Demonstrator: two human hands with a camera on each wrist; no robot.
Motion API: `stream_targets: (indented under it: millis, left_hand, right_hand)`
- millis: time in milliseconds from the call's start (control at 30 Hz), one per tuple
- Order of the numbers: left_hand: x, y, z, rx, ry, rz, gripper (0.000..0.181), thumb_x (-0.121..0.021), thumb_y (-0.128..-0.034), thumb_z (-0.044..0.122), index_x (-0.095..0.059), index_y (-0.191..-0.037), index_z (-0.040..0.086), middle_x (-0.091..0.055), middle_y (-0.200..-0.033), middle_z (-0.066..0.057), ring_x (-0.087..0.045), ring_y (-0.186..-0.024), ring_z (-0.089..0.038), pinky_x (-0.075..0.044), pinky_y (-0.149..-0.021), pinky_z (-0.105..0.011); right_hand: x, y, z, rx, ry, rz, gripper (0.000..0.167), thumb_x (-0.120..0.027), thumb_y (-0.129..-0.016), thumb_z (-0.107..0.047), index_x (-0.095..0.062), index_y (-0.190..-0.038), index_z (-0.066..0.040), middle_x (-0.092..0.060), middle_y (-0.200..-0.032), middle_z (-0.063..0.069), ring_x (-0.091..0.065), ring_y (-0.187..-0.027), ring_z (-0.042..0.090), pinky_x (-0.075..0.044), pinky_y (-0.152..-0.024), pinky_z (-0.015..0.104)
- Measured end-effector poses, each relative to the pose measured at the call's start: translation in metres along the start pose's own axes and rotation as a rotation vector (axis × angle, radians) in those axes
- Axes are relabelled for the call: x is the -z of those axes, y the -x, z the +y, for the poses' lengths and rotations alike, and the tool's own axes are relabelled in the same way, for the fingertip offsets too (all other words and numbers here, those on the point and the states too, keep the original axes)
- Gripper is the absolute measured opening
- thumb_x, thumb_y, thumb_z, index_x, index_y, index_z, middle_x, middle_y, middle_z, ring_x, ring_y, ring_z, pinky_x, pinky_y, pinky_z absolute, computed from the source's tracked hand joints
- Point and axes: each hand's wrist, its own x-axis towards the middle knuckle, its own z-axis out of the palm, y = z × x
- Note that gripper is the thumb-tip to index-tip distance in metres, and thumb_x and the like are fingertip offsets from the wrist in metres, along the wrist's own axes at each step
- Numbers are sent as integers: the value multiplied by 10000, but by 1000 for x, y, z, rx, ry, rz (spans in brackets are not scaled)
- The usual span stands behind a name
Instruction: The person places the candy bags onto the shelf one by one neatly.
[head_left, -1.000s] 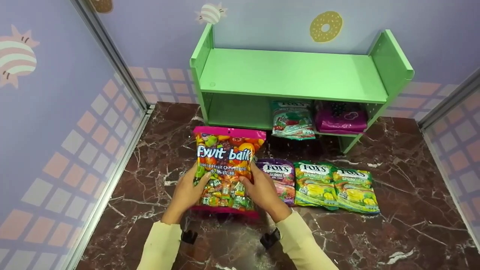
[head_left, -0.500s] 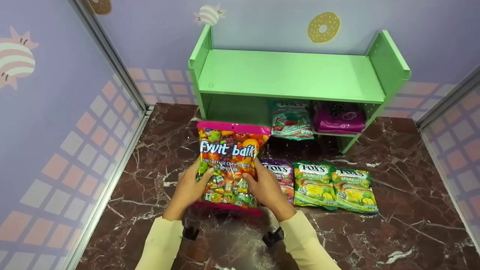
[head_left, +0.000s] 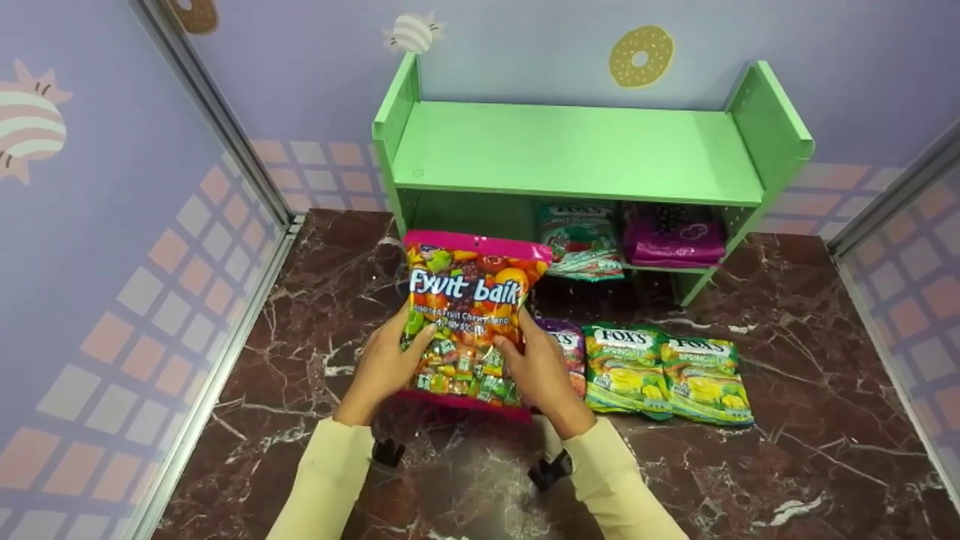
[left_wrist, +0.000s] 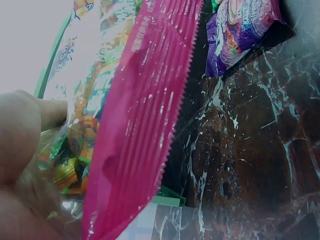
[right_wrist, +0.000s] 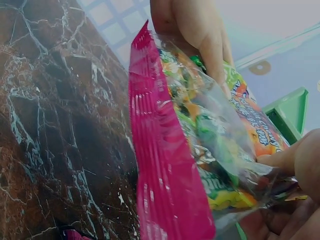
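A candy bag (head_left: 469,322) with pink top and bottom seals and a fruit print is held up in front of the shelf by both hands. The left hand (head_left: 390,360) grips its left edge, thumb on the front. Along the right edge the right hand (head_left: 540,367) grips it the same way. In the left wrist view the pink bottom seal (left_wrist: 142,110) hangs above the dark tabletop. The right wrist view shows wrapped sweets (right_wrist: 205,130) through the clear part of the bag. Fingers behind the bag are mostly hidden in the head view.
A green shelf (head_left: 577,150) stands at the back. Its lower level holds a teal Fox's bag (head_left: 581,240) and a purple package (head_left: 675,238) on the right. Two green Fox's bags (head_left: 626,371) and a purple Fox's bag (head_left: 568,349), partly covered by the right hand, lie on the marble tabletop (head_left: 825,390).
Both hands have carried the candy bag slightly up and to the right, closer to the shelf. Their grip looks the same, and the bag now covers more of the purple Fox's bag.
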Motion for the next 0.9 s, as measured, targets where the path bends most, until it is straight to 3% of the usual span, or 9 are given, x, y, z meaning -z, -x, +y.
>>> stream_targets:
  millis: [100, 333, 600, 900]
  left_hand:
    - [-1, -5, 1, -22, 6, 18, 615, -562, -978, 332, -327, -1515, 144, -452, -1489, -119, -438, -1365, -321, -349, -1115, -498]
    - [-3, -17, 5, -24, 24, 28, 626, -566, -973, 345, -314, -1520, 176, -460, -1486, -90, -444, -1367, -287, -339, -1133, -463]
    - [-1, -30, 9, -2, 70, 19, 638, -561, -973, 365, -303, -1523, 168, -431, -1504, -96, -415, -1388, -289, -322, -1146, -463]
    - [-1, -44, 11, 8, 131, 17, 620, -549, -981, 348, -300, -1525, 183, -416, -1517, -87, -389, -1406, -275, -299, -1161, -445]
  right_hand:
    - [1, -2, 0, 1, 3, 27, 626, -605, -956, -265, -340, -1512, -154, -674, -1199, 125, -661, -916, 196, -525, -804, 380]
    - [7, -8, -3, -39, -41, 16, 639, -551, -988, -263, -258, -1538, -125, -675, -985, 110, -572, -679, 145, -483, -643, 307]
    - [14, -21, -6, -87, -175, -11, 648, -520, -1002, -276, -182, -1554, -256, -645, -900, 89, -557, -636, 158, -482, -610, 304]
    - [21, -35, -1, -107, -253, -35, 634, -484, -1014, -288, -155, -1556, -254, -627, -953, 99, -543, -656, 167, -482, -608, 298]
